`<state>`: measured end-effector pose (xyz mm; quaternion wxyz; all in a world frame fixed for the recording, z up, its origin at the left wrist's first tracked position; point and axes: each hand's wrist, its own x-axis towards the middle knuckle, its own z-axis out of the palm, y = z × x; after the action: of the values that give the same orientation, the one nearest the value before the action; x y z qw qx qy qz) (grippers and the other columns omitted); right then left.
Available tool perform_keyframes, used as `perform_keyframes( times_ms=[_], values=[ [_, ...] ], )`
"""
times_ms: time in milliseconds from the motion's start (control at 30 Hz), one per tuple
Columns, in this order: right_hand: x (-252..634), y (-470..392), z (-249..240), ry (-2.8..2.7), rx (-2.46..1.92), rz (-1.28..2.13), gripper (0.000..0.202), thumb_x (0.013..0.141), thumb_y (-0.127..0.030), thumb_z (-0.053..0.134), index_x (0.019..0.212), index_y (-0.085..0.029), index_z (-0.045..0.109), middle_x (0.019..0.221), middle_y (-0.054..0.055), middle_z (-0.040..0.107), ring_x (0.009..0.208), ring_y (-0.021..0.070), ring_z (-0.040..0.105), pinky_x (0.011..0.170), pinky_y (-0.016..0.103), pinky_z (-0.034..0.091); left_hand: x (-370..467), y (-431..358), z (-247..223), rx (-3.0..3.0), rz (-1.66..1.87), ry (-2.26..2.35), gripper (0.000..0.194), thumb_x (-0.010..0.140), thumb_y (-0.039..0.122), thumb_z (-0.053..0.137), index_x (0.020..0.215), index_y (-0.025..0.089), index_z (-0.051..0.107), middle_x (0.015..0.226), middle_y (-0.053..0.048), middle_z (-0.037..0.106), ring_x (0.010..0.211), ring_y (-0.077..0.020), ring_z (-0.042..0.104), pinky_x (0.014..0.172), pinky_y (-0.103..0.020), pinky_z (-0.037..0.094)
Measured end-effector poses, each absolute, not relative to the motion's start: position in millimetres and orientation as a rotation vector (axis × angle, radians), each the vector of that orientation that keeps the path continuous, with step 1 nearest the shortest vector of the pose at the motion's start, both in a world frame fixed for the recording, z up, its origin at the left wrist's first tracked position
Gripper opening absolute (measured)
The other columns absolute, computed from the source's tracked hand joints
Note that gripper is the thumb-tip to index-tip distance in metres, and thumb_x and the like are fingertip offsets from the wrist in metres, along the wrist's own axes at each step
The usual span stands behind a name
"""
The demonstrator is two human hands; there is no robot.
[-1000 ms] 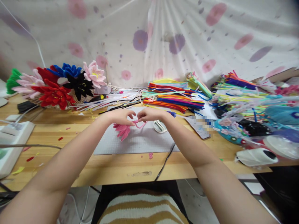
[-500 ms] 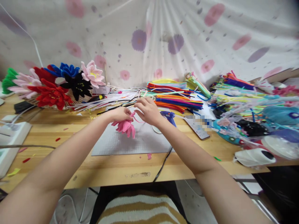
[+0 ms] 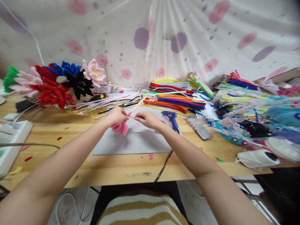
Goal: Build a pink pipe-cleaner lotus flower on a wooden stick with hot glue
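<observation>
My left hand (image 3: pixel 118 115) is closed around the base of a pink pipe-cleaner flower (image 3: pixel 120 127), whose petals hang downward over the grey cutting mat (image 3: pixel 112 147). Between finger and thumb, my right hand (image 3: pixel 146 119) pinches a pink pipe cleaner (image 3: pixel 132 117). That strip runs taut from the flower's base to my right fingers, and a thin pink end shows beyond the hand. A pale stem rises from the flower base toward the back of the table. Right of my right hand, a blue glue gun (image 3: pixel 172 118) rests near the mat's corner.
Bundles of coloured pipe cleaners (image 3: pixel 173 101) lie along the back. Finished fuzzy flowers (image 3: pixel 56 93) stand at left, near a white power strip (image 3: pixel 15 143). At right are a phone (image 3: pixel 199 127) and a spool of white thread (image 3: pixel 257 158). A black cord (image 3: pixel 165 165) crosses the front edge.
My right hand has come down and pulled the pink pipe cleaner out to the right in a pinch. The flower has tilted, its petals now hanging lower left of the left fingertips.
</observation>
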<state>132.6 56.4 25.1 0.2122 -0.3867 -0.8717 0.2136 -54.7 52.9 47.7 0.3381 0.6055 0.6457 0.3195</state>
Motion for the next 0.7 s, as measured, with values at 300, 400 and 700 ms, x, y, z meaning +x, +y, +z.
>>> perform_keyframes(
  times_ms=[300, 400, 700],
  values=[
    [113, 59, 85, -2.713, -0.95, 0.066, 0.023, 0.079, -0.019, 0.046, 0.081, -0.019, 0.068, 0.087, 0.004, 0.066, 0.08, 0.0143, 0.055, 0.059, 0.024, 0.027, -37, 38, 70, 2.092, 0.174, 2.008, 0.015, 0.059, 0.035, 0.065, 0.067, 0.024, 0.069, 0.063, -0.005, 0.065, 0.061, -0.0198, 0.059, 0.057, -0.026, 0.038],
    [104, 72, 103, -2.802, -0.991, 0.03, 0.02, 0.077, -0.023, 0.051, 0.081, -0.021, 0.07, 0.086, 0.002, 0.066, 0.079, 0.0141, 0.055, 0.058, 0.024, 0.026, -37, 34, 76, 2.223, 0.122, 1.849, 0.016, 0.062, 0.032, 0.061, 0.071, 0.023, 0.07, 0.066, -0.003, 0.066, 0.066, -0.0178, 0.059, 0.06, -0.025, 0.039],
    [134, 122, 128, -3.059, -0.898, 1.215, 0.036, 0.066, -0.044, 0.064, 0.084, -0.014, 0.069, 0.062, -0.001, 0.061, 0.058, 0.007, 0.048, 0.059, 0.021, 0.033, -55, 21, 80, 1.907, 0.233, 1.06, 0.021, 0.063, 0.032, 0.065, 0.074, 0.015, 0.066, 0.073, -0.003, 0.069, 0.065, -0.0139, 0.061, 0.06, -0.023, 0.044]
  ],
)
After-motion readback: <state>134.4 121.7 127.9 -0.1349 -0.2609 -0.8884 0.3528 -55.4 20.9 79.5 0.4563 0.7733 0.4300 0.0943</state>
